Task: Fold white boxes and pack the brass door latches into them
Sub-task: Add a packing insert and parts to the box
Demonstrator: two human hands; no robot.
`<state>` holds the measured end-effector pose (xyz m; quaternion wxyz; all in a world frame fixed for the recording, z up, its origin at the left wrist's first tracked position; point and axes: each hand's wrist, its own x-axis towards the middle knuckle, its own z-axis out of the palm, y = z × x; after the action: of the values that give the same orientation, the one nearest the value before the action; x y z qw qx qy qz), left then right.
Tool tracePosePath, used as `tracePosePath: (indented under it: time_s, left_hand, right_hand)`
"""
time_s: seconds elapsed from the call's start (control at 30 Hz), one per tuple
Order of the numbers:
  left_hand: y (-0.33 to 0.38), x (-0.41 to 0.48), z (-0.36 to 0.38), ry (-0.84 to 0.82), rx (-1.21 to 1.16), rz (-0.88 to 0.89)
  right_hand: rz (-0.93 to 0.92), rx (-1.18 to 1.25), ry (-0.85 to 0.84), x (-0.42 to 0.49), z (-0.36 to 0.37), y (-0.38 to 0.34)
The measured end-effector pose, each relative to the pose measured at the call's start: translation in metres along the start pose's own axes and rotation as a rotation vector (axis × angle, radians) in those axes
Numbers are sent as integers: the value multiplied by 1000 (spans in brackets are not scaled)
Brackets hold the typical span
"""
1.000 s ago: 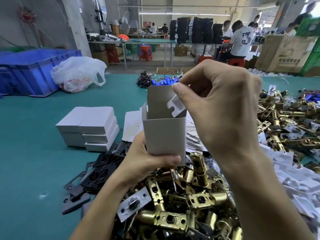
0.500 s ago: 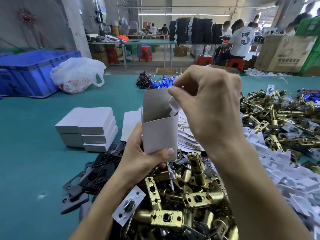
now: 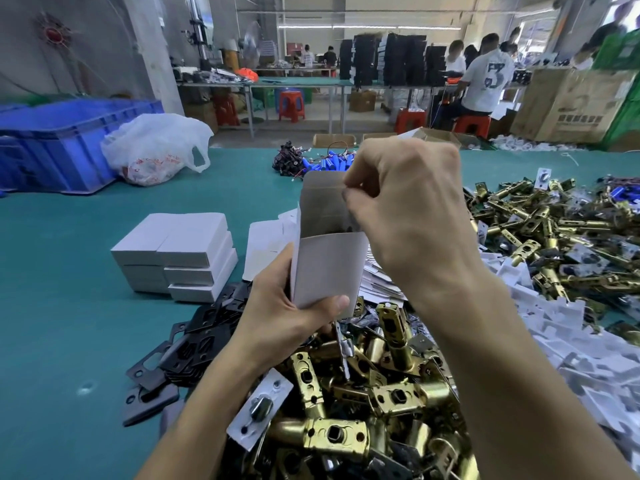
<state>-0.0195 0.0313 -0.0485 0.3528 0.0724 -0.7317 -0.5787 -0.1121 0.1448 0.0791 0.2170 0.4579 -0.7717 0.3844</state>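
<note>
My left hand (image 3: 280, 317) grips the lower part of an upright white box (image 3: 329, 268) whose top is open, its back flap standing up. Over the opening my right hand (image 3: 401, 216) has its fingers curled, with the fingertips down at the box mouth; what they pinch is hidden. Below both hands lies a heap of brass door latches (image 3: 363, 403). A second heap of latches (image 3: 554, 230) spreads at the right. Flat unfolded box blanks (image 3: 377, 282) lie behind the box.
A stack of closed white boxes (image 3: 180, 251) sits at the left on the green table (image 3: 69, 323). Black strike plates (image 3: 194, 344) lie beside the latch heap. White card inserts (image 3: 571, 341) are piled at the right. A blue crate (image 3: 62, 140) and plastic bag (image 3: 156, 147) stand far left.
The small white card insert pinched in my right hand has gone down into the box and out of sight. The box has shifted slightly left and lower.
</note>
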Motion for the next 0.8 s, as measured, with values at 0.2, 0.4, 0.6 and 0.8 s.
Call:
tracePosePath:
  time_s: [0.2, 0.4, 0.6, 0.8]
  left_hand:
    - [-1, -1, 0, -19, 1, -13]
    - [-4, -1, -1, -7, -44, 25]
    - [-11, -1, -1, 27, -67, 2]
    - [-8, -1, 0, 40, -18, 57]
  right_hand:
    - [29, -56, -140, 7, -1, -4]
    - [73, 64, -165, 1, -1, 1]
    - [43, 161, -167, 2, 4, -2]
    - [-41, 50, -50, 3, 3, -7]
